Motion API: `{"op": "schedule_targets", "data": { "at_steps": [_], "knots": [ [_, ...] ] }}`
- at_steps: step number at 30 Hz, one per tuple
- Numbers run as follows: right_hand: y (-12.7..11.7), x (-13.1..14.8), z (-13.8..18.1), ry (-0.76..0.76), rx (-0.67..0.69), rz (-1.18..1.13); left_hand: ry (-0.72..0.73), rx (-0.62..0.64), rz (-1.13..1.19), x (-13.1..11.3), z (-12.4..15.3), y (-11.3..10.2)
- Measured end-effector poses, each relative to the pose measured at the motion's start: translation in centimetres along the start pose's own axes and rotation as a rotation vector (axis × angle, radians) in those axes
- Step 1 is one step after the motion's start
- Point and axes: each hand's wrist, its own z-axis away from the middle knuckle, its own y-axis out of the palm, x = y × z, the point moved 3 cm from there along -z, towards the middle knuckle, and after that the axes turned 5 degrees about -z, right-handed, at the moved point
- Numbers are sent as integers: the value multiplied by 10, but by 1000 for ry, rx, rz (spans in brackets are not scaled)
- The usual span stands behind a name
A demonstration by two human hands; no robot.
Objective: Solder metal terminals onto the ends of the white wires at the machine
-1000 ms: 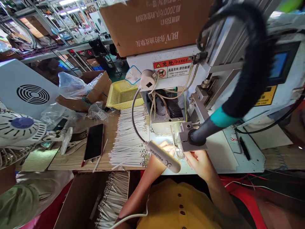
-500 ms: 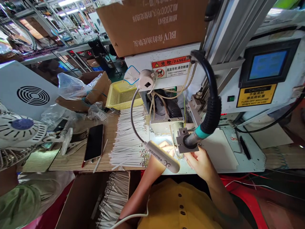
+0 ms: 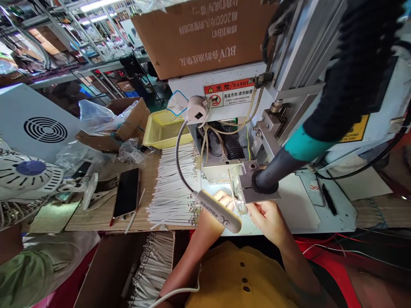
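Observation:
My left hand (image 3: 224, 199) is mostly hidden behind a grey gooseneck lamp head (image 3: 218, 211); only its curled fingertips show, by a thin looped wire (image 3: 236, 201) under the machine's metal block (image 3: 253, 184). My right hand (image 3: 268, 220) has its fingers pinched together at the same wire, just below the block. A black hose with a teal collar (image 3: 305, 143) plugs into that block. The lit white work plate (image 3: 298, 201) lies beneath both hands.
A row of white cable pieces (image 3: 175, 184) lies left of the machine, with more in a cardboard box (image 3: 150, 269) below. A phone (image 3: 126, 191), yellow basket (image 3: 163, 127), fan (image 3: 28, 173) and plastic bags sit to the left. Another person's green sleeve (image 3: 22, 273) is at the lower left.
The view shifted, so the black hose looms larger at the upper right and hides the machine's blue screen. Both hands stay at the wire under the block.

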Motion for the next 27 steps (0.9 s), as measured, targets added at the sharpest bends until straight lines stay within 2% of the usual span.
{"op": "schedule_targets", "data": {
  "at_steps": [7, 12, 27],
  "knots": [
    [3, -8, -2, 46, 44, -156, -104, 19, 219, -3, -5, 2],
    [2, -9, -2, 47, 39, -149, -174, 52, 299, -4, -5, 2],
    [2, -4, -1, 54, 35, -156, -166, 39, 332, -1, -7, 4]
  ]
}}
